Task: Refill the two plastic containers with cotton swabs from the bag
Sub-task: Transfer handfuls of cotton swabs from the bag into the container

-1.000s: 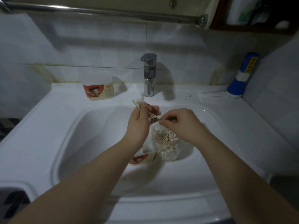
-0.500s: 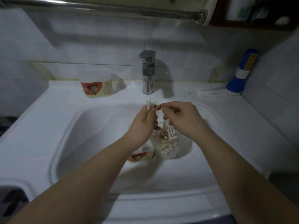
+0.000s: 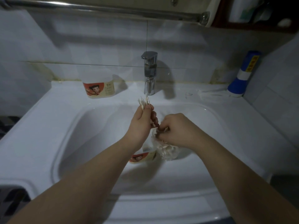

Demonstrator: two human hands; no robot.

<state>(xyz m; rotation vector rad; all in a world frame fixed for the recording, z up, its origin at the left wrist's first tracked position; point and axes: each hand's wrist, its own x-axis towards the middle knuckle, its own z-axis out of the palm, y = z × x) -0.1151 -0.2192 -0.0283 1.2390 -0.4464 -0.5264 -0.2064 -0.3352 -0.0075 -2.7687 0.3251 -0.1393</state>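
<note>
Over the basin, left hand (image 3: pixel 140 121): raised at frame centre, just below the tap. Fingers are clenched round a small bundle, thumb side up.
Cotton swabs (image 3: pixel 144 101): the bundle stands roughly upright in the left hand. White tips fan out above the fist, and the lower ends show below the fingers.
Right hand (image 3: pixel 178 130): just right of the left hand and lower in the frame. Knuckles face up and the fingers curl down into the mouth of the bag. Whether they pinch swabs or only the film cannot be determined.
Bag (image 3: pixel 168 151): clear plastic, in the basin beneath the right hand, packed with more swabs. Its top is gathered at the right hand's fingertips.
Container in the basin (image 3: pixel 142 157): below the left wrist, just beside the bag on its left. A red and cream cartoon label is visible. The upper part is hidden by the forearm, so the contents cannot be seen.
Container on the ledge (image 3: pixel 98 87): upper left of centre, upright on the back ledge, left of the tap and well apart from both hands. It carries the same label. Fill level cannot be determined.
Sink (image 3: pixel 48 126): white, filling the lower frame.
Tap (image 3: pixel 149 73): chrome, upper centre, on the back ledge.
Blue and white cylinder (image 3: pixel 242 76): far right of the ledge, leaning into the tiled corner.
Metal rail (image 3: pixel 97 7): runs across the top of the frame.
</note>
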